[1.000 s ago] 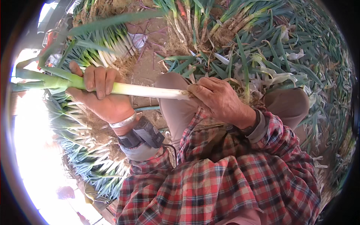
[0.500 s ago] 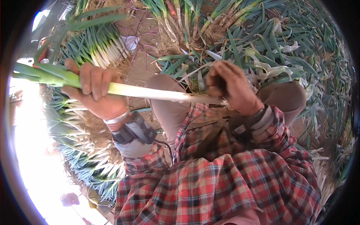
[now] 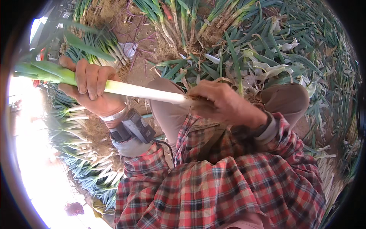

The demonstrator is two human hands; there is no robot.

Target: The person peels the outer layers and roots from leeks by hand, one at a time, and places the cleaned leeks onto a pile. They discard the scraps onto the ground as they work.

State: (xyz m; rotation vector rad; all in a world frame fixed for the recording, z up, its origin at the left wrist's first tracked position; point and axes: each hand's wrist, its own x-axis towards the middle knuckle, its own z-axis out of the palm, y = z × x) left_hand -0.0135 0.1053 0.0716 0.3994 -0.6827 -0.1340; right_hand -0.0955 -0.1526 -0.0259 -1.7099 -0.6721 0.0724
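leek slants between two grips. the left grip is closed firmly round its stem, where green meets white. the right grip, blurred, curls its fingers over the lower end; how tightly they pinch, i cannot tell. this looks like peeling or cleaning that end; the next pull would call for a steady left grip and a light drag away from it. below the left grip lie other leeks; up and right from the right grip spreads a leaf heap.
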